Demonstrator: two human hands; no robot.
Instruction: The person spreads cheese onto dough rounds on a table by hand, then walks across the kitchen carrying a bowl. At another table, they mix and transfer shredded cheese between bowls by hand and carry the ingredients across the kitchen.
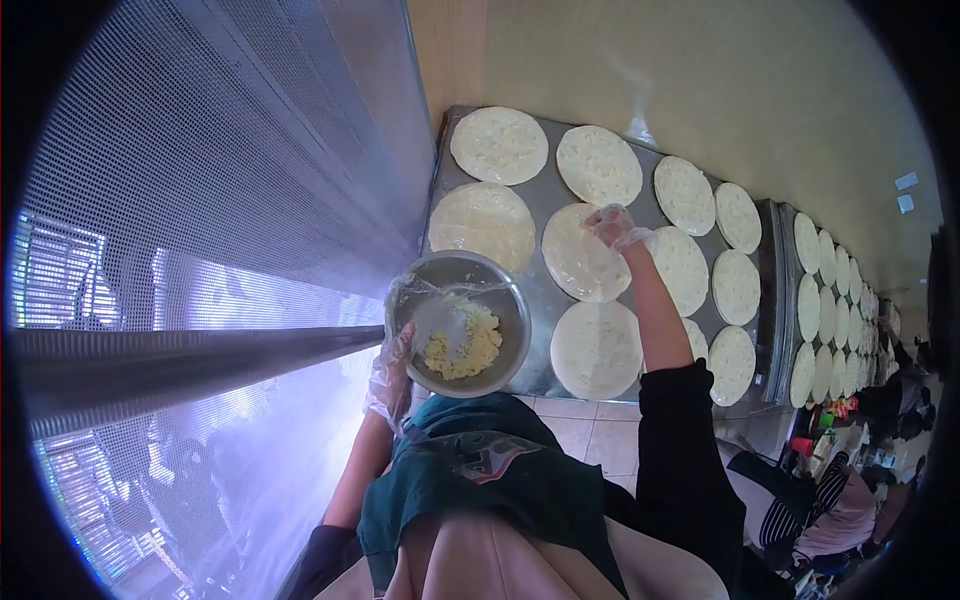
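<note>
My left hand (392,372), in a clear plastic glove, grips the left side of a round metal bowl (513,325). Inside the bowl lies a pale yellow, crumbly mixture (472,350), gathered toward the near side. My right hand (613,226), also in a clear glove, is over the upper right part of a flat dough round (578,268). Its fingers are drawn together; whatever they hold, if anything, is too small to make out. Another dough round (596,352) lies nearer to me, and one more (482,226) sits just beyond the bowl.
Several dough rounds rest in rows on a metal table (540,340), with more on another table (780,290) to the right. A mesh curtain (250,190) hangs close on my left, beside a grey pole (200,370). People (810,510) are at the lower right.
</note>
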